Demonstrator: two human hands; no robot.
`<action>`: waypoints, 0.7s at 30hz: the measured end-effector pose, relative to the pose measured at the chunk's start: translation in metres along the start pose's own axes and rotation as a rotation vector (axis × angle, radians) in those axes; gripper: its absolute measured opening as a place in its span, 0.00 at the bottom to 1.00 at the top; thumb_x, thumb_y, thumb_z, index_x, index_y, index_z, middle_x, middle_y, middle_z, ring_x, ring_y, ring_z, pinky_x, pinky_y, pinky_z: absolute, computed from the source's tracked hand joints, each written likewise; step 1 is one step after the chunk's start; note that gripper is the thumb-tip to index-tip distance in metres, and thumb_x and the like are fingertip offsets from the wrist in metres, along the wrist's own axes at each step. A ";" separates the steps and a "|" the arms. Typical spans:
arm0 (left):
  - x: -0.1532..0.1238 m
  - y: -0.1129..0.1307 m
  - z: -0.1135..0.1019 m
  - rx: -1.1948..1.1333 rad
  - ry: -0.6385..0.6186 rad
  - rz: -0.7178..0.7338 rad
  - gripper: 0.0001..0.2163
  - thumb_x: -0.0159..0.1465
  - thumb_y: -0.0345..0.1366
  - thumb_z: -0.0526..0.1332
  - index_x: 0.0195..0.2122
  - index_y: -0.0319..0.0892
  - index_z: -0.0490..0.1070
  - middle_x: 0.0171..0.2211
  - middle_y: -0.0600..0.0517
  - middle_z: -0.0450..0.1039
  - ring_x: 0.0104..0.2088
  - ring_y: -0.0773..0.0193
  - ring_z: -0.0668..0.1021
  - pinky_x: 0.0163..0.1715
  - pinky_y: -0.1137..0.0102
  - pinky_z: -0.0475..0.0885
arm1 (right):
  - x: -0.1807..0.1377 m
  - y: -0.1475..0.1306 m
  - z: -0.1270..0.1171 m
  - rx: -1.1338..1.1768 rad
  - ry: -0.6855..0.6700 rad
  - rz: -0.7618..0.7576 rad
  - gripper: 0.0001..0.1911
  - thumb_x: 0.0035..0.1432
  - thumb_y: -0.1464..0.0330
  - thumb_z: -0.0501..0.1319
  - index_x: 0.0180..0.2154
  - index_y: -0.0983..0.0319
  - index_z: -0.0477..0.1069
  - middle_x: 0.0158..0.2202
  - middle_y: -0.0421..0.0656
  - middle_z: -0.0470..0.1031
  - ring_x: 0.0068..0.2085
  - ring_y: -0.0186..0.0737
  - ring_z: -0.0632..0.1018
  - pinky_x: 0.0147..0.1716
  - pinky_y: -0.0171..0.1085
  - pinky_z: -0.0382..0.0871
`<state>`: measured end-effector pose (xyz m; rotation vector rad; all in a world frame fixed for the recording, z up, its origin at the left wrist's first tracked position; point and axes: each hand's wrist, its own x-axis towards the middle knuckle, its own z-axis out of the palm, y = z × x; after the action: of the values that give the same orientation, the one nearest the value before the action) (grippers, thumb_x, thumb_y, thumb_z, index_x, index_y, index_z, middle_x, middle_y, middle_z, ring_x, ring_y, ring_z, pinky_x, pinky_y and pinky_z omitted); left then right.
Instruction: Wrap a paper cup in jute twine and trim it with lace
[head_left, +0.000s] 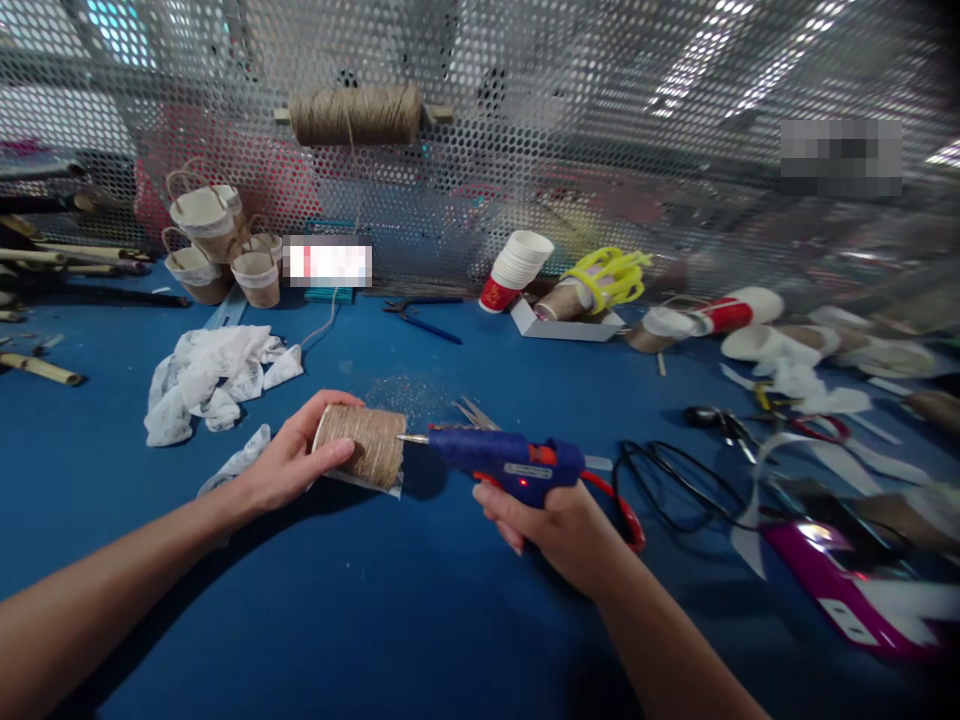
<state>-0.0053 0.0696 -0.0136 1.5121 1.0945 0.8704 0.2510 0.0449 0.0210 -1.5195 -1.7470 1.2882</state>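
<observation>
A paper cup wrapped in brown twine point(375, 440) lies on its side in my left hand point(300, 450), thumb across the twine and fingers behind. White lace shows along its lower edge. My right hand point(540, 525) is closed round the handle of a blue hot glue gun point(495, 455), whose red light glows. The gun's metal nozzle points left and meets, or nearly meets, the right end of the wrapped cup; contact is hard to judge. Behind the nozzle, scissors point(478, 414) lie partly hidden by the gun. Crumpled white lace point(210, 385) rests beyond my left wrist.
Several twine-wrapped cups with handles point(206, 225) are stacked at the back left. Pliers point(424, 315), a stack of paper cups point(517, 268) and a white box lid point(566, 327) stand along the perforated metal screen point(465, 190). Black cable point(660, 485) coils at right. A twine spool point(356, 115) hangs above.
</observation>
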 end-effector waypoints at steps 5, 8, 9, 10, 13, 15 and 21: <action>0.000 -0.001 0.001 -0.033 -0.006 0.004 0.18 0.55 0.46 0.57 0.44 0.43 0.59 0.36 0.50 0.64 0.34 0.63 0.69 0.31 0.70 0.67 | 0.001 0.001 0.000 0.012 0.024 -0.014 0.15 0.52 0.62 0.58 0.18 0.61 0.61 0.11 0.34 0.61 0.15 0.28 0.65 0.20 0.33 0.63; 0.001 0.000 0.000 -0.033 0.001 -0.002 0.18 0.55 0.46 0.57 0.44 0.43 0.59 0.36 0.50 0.65 0.33 0.63 0.69 0.31 0.69 0.67 | -0.001 -0.001 0.000 0.030 0.001 0.011 0.11 0.50 0.63 0.59 0.22 0.61 0.63 0.11 0.33 0.61 0.15 0.28 0.64 0.18 0.33 0.63; 0.001 0.000 0.000 -0.033 0.004 -0.002 0.18 0.55 0.46 0.56 0.44 0.43 0.58 0.36 0.50 0.65 0.33 0.63 0.69 0.31 0.69 0.67 | -0.001 -0.002 0.000 0.034 -0.016 0.025 0.11 0.50 0.63 0.60 0.22 0.61 0.63 0.11 0.33 0.61 0.15 0.28 0.64 0.18 0.33 0.62; 0.001 0.000 0.000 -0.033 0.007 -0.001 0.18 0.56 0.46 0.56 0.44 0.43 0.58 0.35 0.51 0.65 0.33 0.64 0.69 0.31 0.69 0.67 | -0.002 -0.002 0.000 0.036 -0.034 0.037 0.11 0.49 0.63 0.60 0.23 0.61 0.63 0.11 0.33 0.61 0.15 0.29 0.65 0.18 0.33 0.62; 0.001 -0.001 0.000 -0.035 0.004 0.010 0.18 0.55 0.45 0.57 0.44 0.43 0.59 0.35 0.51 0.65 0.33 0.64 0.69 0.31 0.70 0.67 | -0.001 -0.002 0.001 0.038 -0.030 0.043 0.12 0.49 0.62 0.60 0.21 0.61 0.63 0.11 0.34 0.62 0.15 0.29 0.65 0.18 0.33 0.63; 0.001 -0.001 0.001 -0.038 -0.002 0.013 0.18 0.55 0.45 0.58 0.44 0.43 0.59 0.36 0.50 0.65 0.33 0.64 0.69 0.31 0.71 0.68 | 0.000 0.001 0.001 0.035 0.010 0.022 0.15 0.51 0.62 0.60 0.18 0.61 0.61 0.11 0.35 0.61 0.15 0.29 0.65 0.19 0.33 0.63; 0.000 0.000 0.001 -0.012 -0.010 0.018 0.18 0.54 0.44 0.57 0.43 0.44 0.60 0.35 0.51 0.65 0.33 0.64 0.70 0.29 0.72 0.68 | 0.003 0.005 0.002 0.056 0.020 -0.004 0.19 0.52 0.61 0.59 0.15 0.61 0.59 0.11 0.35 0.61 0.16 0.29 0.65 0.22 0.34 0.65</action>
<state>-0.0047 0.0697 -0.0134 1.5172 1.0685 0.8798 0.2514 0.0466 0.0153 -1.4917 -1.6861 1.3044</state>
